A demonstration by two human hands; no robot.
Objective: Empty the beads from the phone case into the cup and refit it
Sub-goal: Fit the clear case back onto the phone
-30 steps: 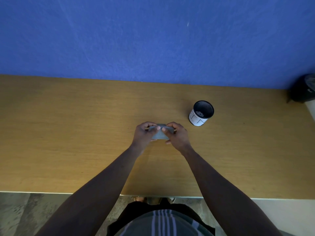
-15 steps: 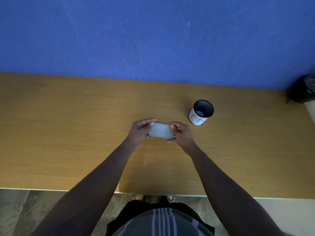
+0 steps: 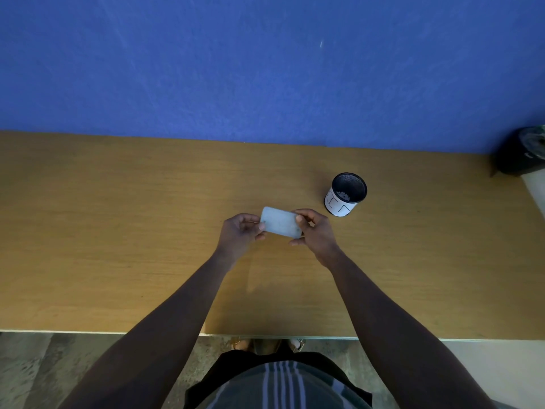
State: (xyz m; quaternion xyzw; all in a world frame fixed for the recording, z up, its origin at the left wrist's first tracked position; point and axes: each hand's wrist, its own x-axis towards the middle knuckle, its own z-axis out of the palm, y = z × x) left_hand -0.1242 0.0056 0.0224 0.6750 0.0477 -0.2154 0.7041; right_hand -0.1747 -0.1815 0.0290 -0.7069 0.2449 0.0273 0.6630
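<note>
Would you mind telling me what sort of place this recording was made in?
Probably a plain indoor room with a desk set up for the task: a long wooden table against a blue wall, a mesh cup on it, and a dark bin at the right.

A big blue wall (image 3: 265,63) fills the top of the view. It looks a bit rough, with a few pale marks on it. A long wooden table (image 3: 103,231) stands right against the wall. Its top is yellow-brown with thin lines in the wood. Below the near edge of the table is a grey, patchy floor (image 3: 44,373). At the far right, by the wall, sits a dark bin (image 3: 522,152).
</note>
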